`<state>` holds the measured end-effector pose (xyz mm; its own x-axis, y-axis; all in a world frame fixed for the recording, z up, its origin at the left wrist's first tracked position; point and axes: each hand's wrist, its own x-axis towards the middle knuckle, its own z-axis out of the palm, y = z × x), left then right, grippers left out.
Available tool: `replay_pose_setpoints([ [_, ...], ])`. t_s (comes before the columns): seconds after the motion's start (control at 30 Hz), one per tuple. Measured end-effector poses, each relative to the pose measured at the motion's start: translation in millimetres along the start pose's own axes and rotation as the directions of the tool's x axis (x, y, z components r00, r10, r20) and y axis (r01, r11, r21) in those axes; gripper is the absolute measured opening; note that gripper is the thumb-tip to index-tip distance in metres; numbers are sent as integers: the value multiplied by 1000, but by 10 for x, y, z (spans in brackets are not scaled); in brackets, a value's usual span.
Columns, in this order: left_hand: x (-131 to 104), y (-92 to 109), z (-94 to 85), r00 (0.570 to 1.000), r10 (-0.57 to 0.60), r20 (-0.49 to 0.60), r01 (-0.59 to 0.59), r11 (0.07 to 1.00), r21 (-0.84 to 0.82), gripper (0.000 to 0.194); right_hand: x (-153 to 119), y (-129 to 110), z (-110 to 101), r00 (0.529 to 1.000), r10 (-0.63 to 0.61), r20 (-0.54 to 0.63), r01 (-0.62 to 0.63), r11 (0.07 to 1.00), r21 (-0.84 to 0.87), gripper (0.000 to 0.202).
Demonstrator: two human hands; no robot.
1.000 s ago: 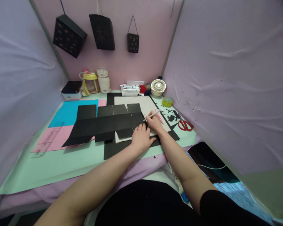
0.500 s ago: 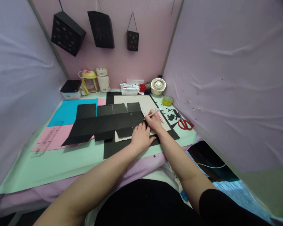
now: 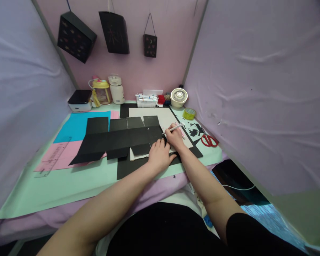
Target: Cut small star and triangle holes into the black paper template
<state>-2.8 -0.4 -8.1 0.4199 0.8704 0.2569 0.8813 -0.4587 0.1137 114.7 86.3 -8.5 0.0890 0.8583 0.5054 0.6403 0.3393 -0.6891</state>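
Note:
My right hand is closed around a slim white pen-shaped tool; its tip meets the right end of the black cardstock and is too small to make out. The scored and folded black cardstock has slit flaps along both long edges and a small pale star-like mark near its right end. Fingers outstretched, my left hand lies flat on that right end, close beside my right hand. Under the cardstock is a pale board, partly covered.
Red-handled scissors, black paper scraps and yellow tape lie to the right. A clear ruler rests on pink paper at left. Behind stand a pen box, a white bottle and a lidded bowl. Black lanterns hang above.
The white tool tilts slightly differently and its back end has shifted a little to the right with my right hand. My left hand and the cardstock stay in place.

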Motion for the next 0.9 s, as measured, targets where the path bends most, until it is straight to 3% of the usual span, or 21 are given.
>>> replay_pose_setpoints([
  [0.9, 1, 17, -23, 1000, 3, -4, -3, 1000, 13, 60, 19, 37, 32, 999, -32, 20, 32, 999, 8, 13],
])
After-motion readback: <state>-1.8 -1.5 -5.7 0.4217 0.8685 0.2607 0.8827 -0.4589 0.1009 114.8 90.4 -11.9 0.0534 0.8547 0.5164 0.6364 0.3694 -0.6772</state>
